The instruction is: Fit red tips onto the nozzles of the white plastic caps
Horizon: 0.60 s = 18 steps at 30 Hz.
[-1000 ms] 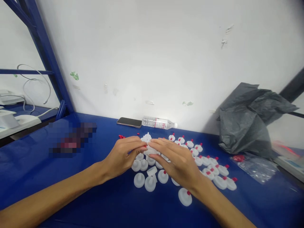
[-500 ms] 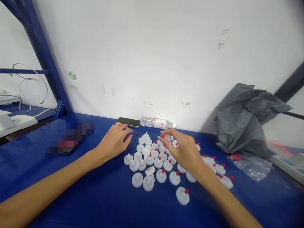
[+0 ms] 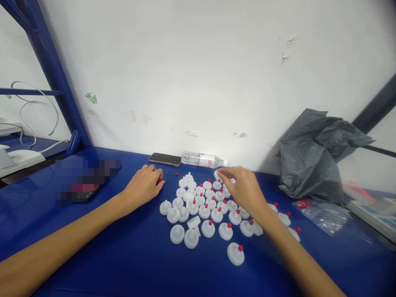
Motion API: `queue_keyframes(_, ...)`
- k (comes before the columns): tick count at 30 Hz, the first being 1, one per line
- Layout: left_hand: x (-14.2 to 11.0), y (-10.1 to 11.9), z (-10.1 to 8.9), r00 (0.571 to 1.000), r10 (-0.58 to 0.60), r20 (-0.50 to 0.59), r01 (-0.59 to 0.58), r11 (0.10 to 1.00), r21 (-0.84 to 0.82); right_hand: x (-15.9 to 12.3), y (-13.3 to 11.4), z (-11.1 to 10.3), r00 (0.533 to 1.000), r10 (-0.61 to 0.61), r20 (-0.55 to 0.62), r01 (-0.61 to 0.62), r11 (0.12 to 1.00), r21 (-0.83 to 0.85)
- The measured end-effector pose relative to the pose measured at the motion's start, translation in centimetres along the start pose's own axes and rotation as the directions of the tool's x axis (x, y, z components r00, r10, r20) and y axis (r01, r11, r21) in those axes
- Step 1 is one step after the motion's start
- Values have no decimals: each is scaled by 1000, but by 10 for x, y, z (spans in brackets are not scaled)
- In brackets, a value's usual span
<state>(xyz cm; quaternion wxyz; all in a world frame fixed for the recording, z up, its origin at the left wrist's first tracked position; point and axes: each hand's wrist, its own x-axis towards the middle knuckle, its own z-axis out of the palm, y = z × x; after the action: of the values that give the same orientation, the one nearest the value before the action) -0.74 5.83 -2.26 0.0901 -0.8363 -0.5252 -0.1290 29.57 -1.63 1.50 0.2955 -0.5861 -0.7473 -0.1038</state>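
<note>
My left hand (image 3: 145, 184) rests on the blue table with its fingers curled down onto small red caps (image 3: 159, 181), mostly hidden beneath the fingertips. Beyond the rear edge of the group, my right hand (image 3: 243, 185) pinches a white plastic disc (image 3: 217, 175) with a red cap on it, thumb and fingers closed at the cap. Between the hands lie many white discs with short nozzles. Those on the left, such as a bare disc (image 3: 177, 234), have uncapped nozzles; many on the right, such as a capped disc (image 3: 235, 253), wear red caps.
A phone (image 3: 165, 159) and a clear water bottle (image 3: 204, 159) lie along the wall. One loose red cap (image 3: 176, 174) sits near the phone. To the right are a grey plastic bag (image 3: 312, 156) and a clear bag (image 3: 324, 216) with red pieces. A dark, blurred-out object (image 3: 89, 181) lies left.
My left hand has lowered and closed its fingers over the red caps. My right hand has moved slightly back and right, with the capped disc lower at the table.
</note>
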Motion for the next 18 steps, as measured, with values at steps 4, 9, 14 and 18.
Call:
queue_keyframes(4, 1, 0, -1, 1000, -2, 17, 3, 1000, -21, 2, 5, 6, 999, -11, 41, 13, 999, -36)
queue_keyframes(9, 1, 0, 2, 1000, 21, -2, -21, 999, -34, 15, 9, 13, 996, -45, 73, 51, 996, -77)
queue_keyframes(14, 1, 0, 7, 998, 49, -31, -50, 998, -40, 28, 10, 24, 989, -83, 125, 96, 990, -104)
queue_keyframes(18, 2, 0, 8, 997, 67, -37, -69, 996, -52, 29, 12, 32, 980, -91, 179, 110, 989, -102)
